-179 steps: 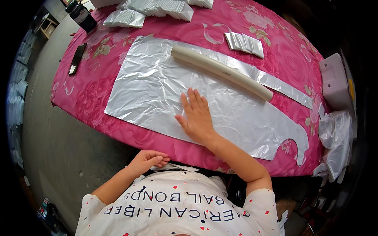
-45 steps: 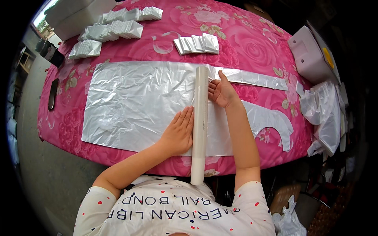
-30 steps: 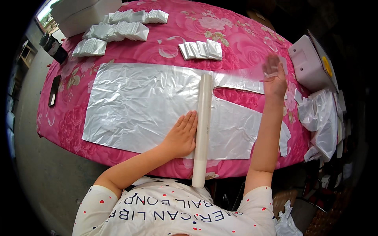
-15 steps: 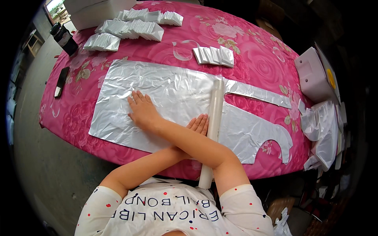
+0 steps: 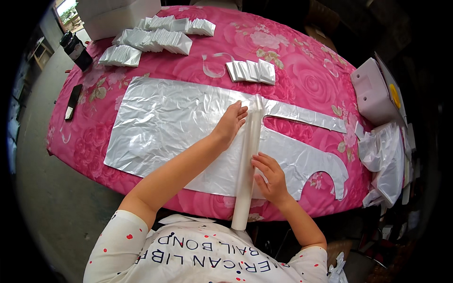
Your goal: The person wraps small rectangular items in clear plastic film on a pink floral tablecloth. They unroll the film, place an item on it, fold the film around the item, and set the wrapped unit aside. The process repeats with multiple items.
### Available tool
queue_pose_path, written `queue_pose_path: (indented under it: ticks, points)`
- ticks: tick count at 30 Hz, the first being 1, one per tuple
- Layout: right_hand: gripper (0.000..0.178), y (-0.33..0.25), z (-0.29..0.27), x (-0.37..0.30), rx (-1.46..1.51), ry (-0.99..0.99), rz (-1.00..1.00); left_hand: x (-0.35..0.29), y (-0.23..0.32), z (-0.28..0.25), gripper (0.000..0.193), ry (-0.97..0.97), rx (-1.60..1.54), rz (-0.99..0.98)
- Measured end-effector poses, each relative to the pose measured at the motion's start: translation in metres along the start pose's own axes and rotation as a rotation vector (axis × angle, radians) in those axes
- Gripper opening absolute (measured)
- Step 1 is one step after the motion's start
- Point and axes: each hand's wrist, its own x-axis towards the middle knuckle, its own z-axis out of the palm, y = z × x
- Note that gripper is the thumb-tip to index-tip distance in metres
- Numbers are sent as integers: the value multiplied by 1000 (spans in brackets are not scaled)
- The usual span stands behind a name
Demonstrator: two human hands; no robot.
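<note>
A thin, shiny silver-white plastic apron [image 5: 174, 127] lies flat, its narrow strap and curved neck part pointing right. Across it rests a long whitish tube or roll [image 5: 245, 174], whose near end juts past the table edge. My left hand [image 5: 231, 122] is just left of the tube's far part, fingers stretched and holding nothing. To the right of the tube's middle is my right hand [image 5: 271, 177], fingers apart and slightly bent, the tips close to the tube. Whether those tips touch it I cannot tell.
The pink floral tablecloth [image 5: 302, 85] carries several folded plastic packets [image 5: 251, 71], with more rows [image 5: 158, 40] at the far left. A white box [image 5: 118, 19], dark bottle [image 5: 75, 51] and black phone-like object [image 5: 73, 101] stand or lie left. White plastic bags [image 5: 382, 158] hang at the right edge.
My arms were crossed and are now uncrossed. The right hand has gone from the apron's left part to the tube's right side; the left has moved farther up beside the tube.
</note>
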Motion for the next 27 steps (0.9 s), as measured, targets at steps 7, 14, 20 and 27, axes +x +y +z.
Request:
queue_pose_path:
  ticks: [7,14,20,27]
  points:
    - [46,13,-7,4,-138,-174,-57,20,-11,-3,76,126,-133,-183]
    - [51,-6,36,50,-155,-349,-186,-22,41,-54,62,174,122,81]
    - [54,-118,142,116,408,-671,-632,-95,102,-150,52,296,221,243]
    - [40,-88,149,155,253,-331,-445,-235,94,-245,50,481,351,326]
